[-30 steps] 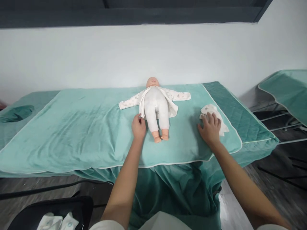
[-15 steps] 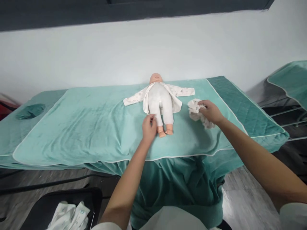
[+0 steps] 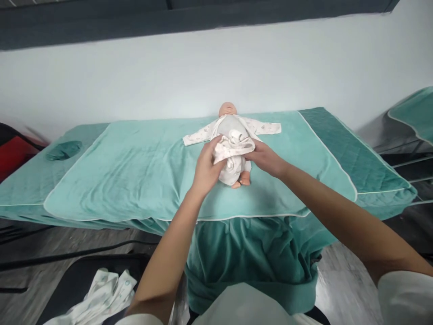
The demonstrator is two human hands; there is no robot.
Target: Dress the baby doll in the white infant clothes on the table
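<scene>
A baby doll (image 3: 227,110) lies on its back on a teal towel (image 3: 135,171), its patterned jacket open with sleeves spread sideways. Both my hands hold a small crumpled white garment (image 3: 232,149) over the doll's legs. My left hand (image 3: 204,168) grips the garment's left side with closed fingers. My right hand (image 3: 265,157) grips its right side. The doll's feet (image 3: 241,182) poke out below the garment.
The towel covers a teal massage table (image 3: 341,149) against a white wall. A second teal table (image 3: 414,113) stands at the right. A dark bin (image 3: 67,289) with white baby clothes (image 3: 104,295) sits on the floor at lower left. A red object (image 3: 11,153) is at far left.
My right hand picked the white garment up from the towel at the right and carried it left over the doll's legs. My left hand moved from beside the doll onto the garment.
</scene>
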